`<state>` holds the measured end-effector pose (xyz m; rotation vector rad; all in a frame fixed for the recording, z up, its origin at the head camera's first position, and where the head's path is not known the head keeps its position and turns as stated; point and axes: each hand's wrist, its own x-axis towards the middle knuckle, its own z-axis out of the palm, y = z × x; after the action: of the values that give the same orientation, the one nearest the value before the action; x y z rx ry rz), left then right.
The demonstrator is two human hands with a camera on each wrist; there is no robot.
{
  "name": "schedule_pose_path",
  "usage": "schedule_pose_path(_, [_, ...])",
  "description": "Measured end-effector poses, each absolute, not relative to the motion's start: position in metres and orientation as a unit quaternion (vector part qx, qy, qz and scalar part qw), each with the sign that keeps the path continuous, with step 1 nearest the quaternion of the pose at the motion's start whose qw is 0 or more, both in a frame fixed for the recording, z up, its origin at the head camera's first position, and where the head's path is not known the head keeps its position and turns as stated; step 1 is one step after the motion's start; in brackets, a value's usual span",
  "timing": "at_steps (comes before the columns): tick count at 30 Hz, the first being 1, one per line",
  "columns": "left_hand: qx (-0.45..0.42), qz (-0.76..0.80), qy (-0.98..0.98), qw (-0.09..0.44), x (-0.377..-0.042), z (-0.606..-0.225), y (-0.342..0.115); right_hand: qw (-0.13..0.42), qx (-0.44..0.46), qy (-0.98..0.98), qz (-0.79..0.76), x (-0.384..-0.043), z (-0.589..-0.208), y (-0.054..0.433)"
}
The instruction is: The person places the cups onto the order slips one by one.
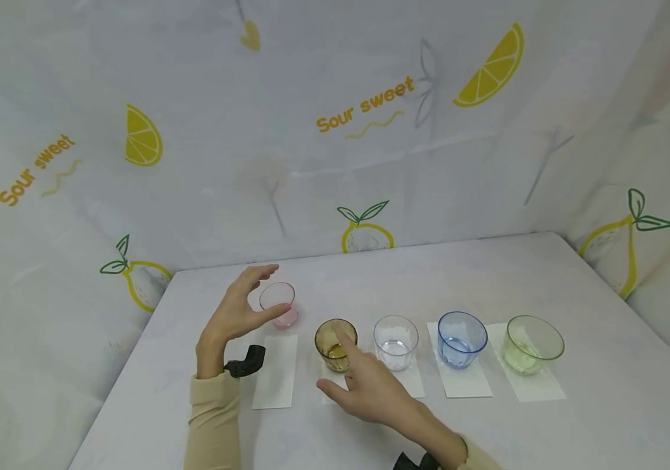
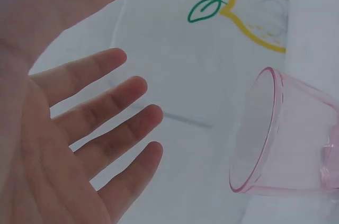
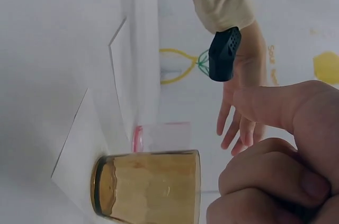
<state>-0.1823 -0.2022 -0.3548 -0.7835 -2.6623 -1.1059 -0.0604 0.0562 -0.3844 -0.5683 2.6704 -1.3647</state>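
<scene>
My left hand [image 1: 237, 310] is raised with its fingers spread, just in front of a pink glass [image 1: 285, 317]. In the left wrist view the pink glass [image 2: 302, 139] stands apart from the fingertips. My right hand [image 1: 372, 385] hovers by an amber glass [image 1: 329, 349], one finger extended across it in the head view. Its other fingers are curled in the right wrist view and hold nothing. Whether the extended finger touches the amber glass [image 3: 153, 187] cannot be told.
Right of the amber glass stand a colourless glass [image 1: 396, 346], a blue glass [image 1: 461, 343] and a green glass [image 1: 531, 349]. White paper cards [image 1: 276, 375] lie in a row on the white table [image 1: 158, 398]. A lemon-print cloth [image 1: 241, 163] hangs behind.
</scene>
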Motion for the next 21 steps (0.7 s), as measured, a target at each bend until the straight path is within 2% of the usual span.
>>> schedule_pose_path(21, [-0.221, -0.382, -0.896, 0.042, -0.196, -0.377, -0.209, 0.067, -0.215, 0.845, -0.486, -0.068, -0.405, 0.007])
